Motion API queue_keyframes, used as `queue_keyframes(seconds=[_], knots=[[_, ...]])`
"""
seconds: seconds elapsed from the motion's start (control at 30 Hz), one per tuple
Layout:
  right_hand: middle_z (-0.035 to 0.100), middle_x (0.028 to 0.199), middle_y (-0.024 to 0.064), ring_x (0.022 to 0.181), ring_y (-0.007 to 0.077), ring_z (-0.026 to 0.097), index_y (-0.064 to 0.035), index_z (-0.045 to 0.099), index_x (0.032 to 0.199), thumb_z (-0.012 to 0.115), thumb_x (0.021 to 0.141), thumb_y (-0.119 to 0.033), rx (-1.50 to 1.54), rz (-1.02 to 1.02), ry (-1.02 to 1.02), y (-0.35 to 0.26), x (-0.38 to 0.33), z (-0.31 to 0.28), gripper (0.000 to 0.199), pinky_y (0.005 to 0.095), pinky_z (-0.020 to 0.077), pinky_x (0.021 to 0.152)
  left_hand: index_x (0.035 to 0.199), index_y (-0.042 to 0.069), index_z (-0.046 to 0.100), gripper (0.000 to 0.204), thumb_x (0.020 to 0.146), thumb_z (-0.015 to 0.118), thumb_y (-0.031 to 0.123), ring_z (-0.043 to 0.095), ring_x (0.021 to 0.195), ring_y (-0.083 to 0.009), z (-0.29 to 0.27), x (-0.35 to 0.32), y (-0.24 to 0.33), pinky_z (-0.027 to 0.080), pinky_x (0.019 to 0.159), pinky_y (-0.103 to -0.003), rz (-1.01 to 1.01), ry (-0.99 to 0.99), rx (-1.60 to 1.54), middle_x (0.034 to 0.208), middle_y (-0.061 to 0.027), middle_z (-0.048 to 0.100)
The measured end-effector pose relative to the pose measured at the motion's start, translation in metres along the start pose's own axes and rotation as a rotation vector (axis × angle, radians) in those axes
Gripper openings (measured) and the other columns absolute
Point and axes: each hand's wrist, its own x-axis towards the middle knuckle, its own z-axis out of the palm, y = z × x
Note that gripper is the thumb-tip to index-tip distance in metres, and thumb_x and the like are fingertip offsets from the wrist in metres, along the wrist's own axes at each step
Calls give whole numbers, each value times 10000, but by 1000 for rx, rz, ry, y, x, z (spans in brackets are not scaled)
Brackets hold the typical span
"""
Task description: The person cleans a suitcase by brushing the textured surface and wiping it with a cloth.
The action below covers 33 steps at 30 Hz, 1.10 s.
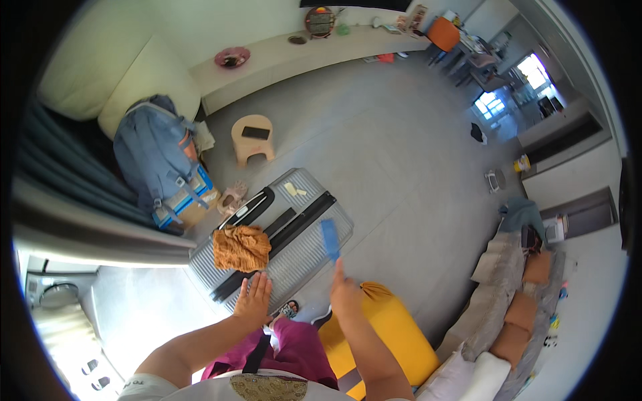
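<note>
A grey hard-shell suitcase (304, 250) lies flat on the floor in front of me, its black telescopic handle (294, 230) on top. An orange crumpled cloth (241, 247) rests on its near left part. My left hand (254, 301) hovers flat with fingers apart over the suitcase's near edge, just below the cloth, holding nothing. My right hand (346, 291) is raised and pinches the lower end of a blue flat strip (330, 239), which stands up over the suitcase's right side.
A blue backpack (157, 157) leans on a cream sofa at left. A small tan stool (253, 138) with a black phone stands beyond the suitcase. A yellow seat (388, 327) is under my right arm. Cushions line the lower right. A low ledge runs along the far wall.
</note>
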Motion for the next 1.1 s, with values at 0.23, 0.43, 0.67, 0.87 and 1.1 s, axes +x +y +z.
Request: queue_keyframes(seconds=[0.23, 0.43, 0.67, 0.87, 1.1], knots=[[625, 707, 167, 507, 331, 593, -187, 379, 1452, 578, 925, -267, 70, -405, -49, 0, -55, -11, 569, 468, 467, 456, 1476, -35, 251, 910, 783, 678, 371, 164, 1463, -369, 30, 14, 26, 135, 1166, -555, -166, 245, 0, 1567, -225, 184], [590, 672, 136, 480, 331, 577, -173, 366, 1450, 569, 936, -264, -7, -490, -39, 89, 62, -10, 560, 474, 460, 422, 1462, -24, 281, 959, 727, 758, 367, 217, 1453, -349, 29, 19, 47, 197, 1156, -546, -425, 294, -281, 1556, -203, 235], [555, 633, 118, 470, 277, 559, -165, 475, 1406, 601, 916, -281, 24, -787, -88, 92, 22, -9, 519, 431, 464, 426, 1432, -7, 351, 999, 652, 798, 430, 283, 1428, -342, 37, 33, 75, 225, 1140, -536, -644, 519, -347, 1521, -193, 324], [576, 666, 91, 513, 269, 580, -142, 487, 1406, 659, 853, -140, 91, -786, -17, 119, 57, -14, 580, 396, 487, 472, 1386, 6, 433, 941, 652, 776, 484, 376, 1375, -358, 49, 37, 79, 267, 1122, -494, -617, 731, -312, 1463, -201, 416], [601, 679, 95, 542, 262, 604, -177, 503, 1398, 642, 888, -167, 165, -854, 58, 112, 69, -22, 528, 390, 504, 498, 1352, 3, 471, 880, 678, 754, 494, 455, 1313, -360, 40, 45, 113, 330, 1084, -482, -621, 925, -259, 1410, -200, 477]])
